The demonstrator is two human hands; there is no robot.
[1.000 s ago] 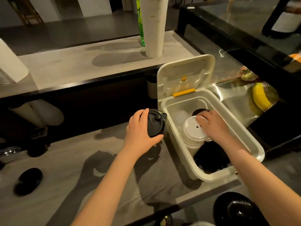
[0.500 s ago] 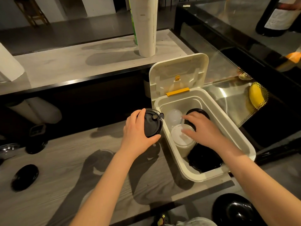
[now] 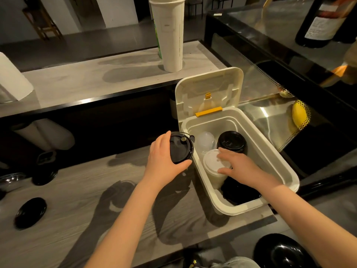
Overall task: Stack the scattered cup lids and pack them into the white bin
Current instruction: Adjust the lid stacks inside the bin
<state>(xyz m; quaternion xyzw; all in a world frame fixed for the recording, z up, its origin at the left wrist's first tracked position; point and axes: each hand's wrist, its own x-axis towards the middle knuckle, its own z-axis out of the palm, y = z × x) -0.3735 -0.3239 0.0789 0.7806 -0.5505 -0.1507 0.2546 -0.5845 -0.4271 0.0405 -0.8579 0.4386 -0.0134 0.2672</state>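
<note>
The left hand (image 3: 164,161) grips a black lid (image 3: 180,147) just outside the bin (image 3: 270,149) — the opening lies at its 3 o'clock. The right hand (image 3: 243,167), fingers spread, presses the white stack (image 3: 212,163) inside — lid next.

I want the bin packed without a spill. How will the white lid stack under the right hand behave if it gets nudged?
The white lid stack stands taller than it is wide, so it probably tips easily. It already appears to lean against the white bin wall, which may steady it. Thin plastic lids are likely light, so the right hand could shift them sideways.
</note>
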